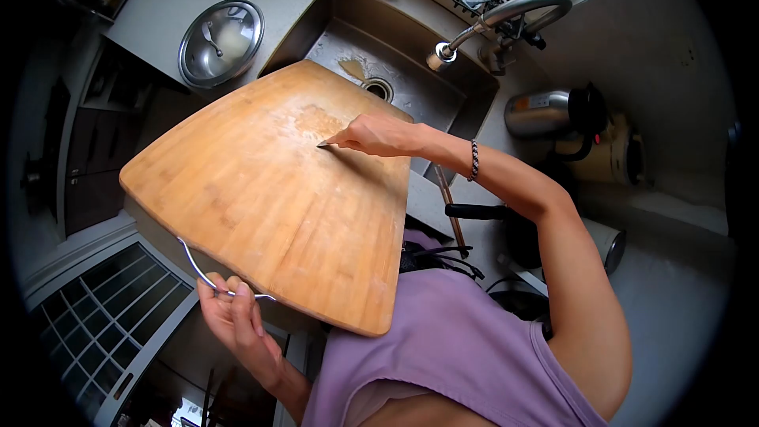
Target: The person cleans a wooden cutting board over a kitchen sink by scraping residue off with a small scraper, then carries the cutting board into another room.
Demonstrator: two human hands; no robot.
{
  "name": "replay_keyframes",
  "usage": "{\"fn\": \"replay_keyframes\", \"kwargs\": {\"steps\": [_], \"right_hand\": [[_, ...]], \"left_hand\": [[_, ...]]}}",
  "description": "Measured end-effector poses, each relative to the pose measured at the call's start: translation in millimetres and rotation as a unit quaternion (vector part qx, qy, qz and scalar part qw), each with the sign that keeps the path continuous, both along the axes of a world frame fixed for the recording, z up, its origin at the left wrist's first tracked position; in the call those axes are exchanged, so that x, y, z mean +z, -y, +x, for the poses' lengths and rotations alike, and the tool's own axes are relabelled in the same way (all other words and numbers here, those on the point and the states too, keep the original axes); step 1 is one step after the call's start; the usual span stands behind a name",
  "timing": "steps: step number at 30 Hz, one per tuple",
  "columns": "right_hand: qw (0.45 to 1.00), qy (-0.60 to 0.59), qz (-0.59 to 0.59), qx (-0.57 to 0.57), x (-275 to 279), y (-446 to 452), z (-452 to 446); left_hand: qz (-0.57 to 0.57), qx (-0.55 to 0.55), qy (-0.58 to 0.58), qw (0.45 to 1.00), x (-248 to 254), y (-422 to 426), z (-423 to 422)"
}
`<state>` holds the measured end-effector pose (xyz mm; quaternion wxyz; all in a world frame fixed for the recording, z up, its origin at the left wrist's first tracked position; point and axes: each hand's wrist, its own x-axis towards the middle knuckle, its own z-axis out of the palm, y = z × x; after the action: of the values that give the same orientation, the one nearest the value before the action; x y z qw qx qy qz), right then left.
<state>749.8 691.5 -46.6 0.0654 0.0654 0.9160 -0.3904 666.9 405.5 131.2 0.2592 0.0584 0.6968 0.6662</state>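
A large wooden cutting board (261,190) is held at a slant, its far part over the sink (332,12). Pale powdery residue (304,130) lies on its upper face. My left hand (237,316) is closed round the curved metal handle (198,267) fixed to the board's near left edge. In my right hand (371,134) is a small metal blade (324,144), pinched in the fingers, its tip at the residue. The rest of the blade is hidden by the hand, so its exact kind does not show.
A pot with a glass lid (221,41) stands on the counter left of the sink. The faucet (518,12) arches over the sink's right side, and the drain (379,88) shows beyond the board. A steel kettle (541,113) and a black-handled pan (478,211) are to the right.
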Motion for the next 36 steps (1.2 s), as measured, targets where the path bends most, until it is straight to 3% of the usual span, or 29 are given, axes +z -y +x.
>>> {"fn": "replay_keyframes", "kwargs": {"steps": [5,7,14,18,20,23,30,33,34,36], "right_hand": [[0.998,-0.033,-0.048,-0.027,2,1,2],[0.998,-0.037,0.029,-0.031,-15,5,4],[0.996,-0.021,0.054,-0.061,-1,18,8],[0.987,-0.070,0.067,-0.127,-27,24,-1],[0.992,-0.066,0.055,-0.093,-35,19,-4],[0.995,-0.026,0.036,-0.087,-1,26,15],[0.998,-0.008,0.059,-0.014,-9,5,-10],[0.998,-0.016,0.039,0.039,-2,-6,9],[0.993,-0.090,0.054,0.060,-26,-11,15],[0.993,-0.066,0.066,0.074,-17,-15,9]], "left_hand": [[-0.010,0.003,-0.002,1.000,-3,1,1],[-0.014,0.009,-0.001,1.000,-1,-3,2],[-0.034,0.058,0.008,0.998,-1,-3,6],[-0.048,0.076,0.002,0.996,-4,-1,3],[-0.030,0.028,0.011,0.999,-2,0,2],[-0.014,0.016,0.007,1.000,-4,2,1],[0.000,0.013,0.009,1.000,-6,3,1],[0.025,0.067,-0.004,0.997,-10,-4,7],[0.012,0.086,-0.022,0.996,-12,-6,10],[-0.026,0.158,-0.051,0.986,-11,-23,17]]}}
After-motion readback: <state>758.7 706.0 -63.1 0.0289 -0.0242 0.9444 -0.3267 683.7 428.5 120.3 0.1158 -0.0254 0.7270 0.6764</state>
